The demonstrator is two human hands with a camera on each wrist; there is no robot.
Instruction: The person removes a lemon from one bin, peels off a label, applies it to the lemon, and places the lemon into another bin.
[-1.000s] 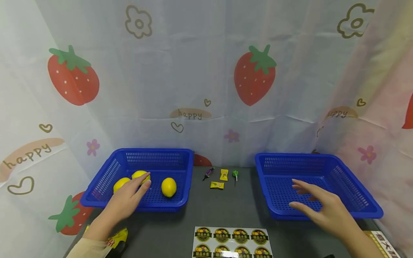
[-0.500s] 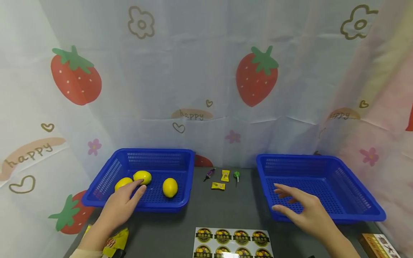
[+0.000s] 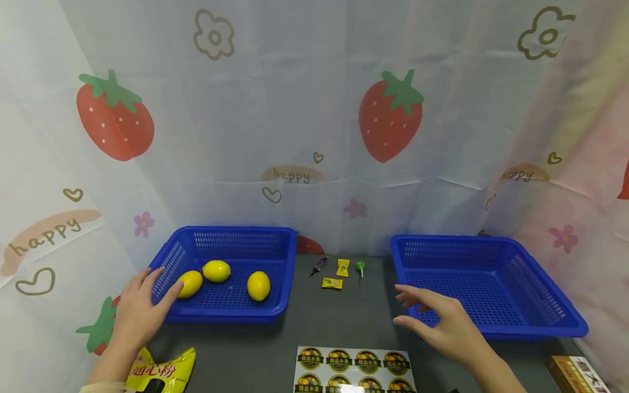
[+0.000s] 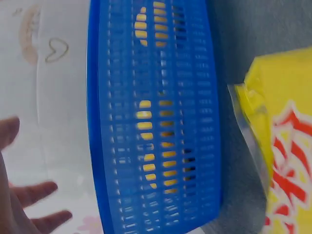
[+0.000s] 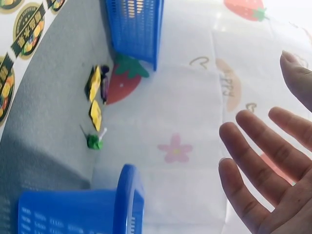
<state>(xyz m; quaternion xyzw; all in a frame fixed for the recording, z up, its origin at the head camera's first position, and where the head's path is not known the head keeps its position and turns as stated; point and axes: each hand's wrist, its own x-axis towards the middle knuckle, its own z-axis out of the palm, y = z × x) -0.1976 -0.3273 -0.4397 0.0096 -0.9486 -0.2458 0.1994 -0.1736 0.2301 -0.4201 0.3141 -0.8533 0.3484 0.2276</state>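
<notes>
In the left blue basket (image 3: 228, 313) lie three lemons (image 3: 258, 286) (image 3: 216, 271) (image 3: 190, 284); both hands (image 3: 137, 314) (image 3: 444, 327) hover nearby, fingers apart.

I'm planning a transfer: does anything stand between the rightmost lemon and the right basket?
Yes: the left basket's right wall, candies on the table, then the right basket's left wall; the right hand hovers nearby.
</notes>
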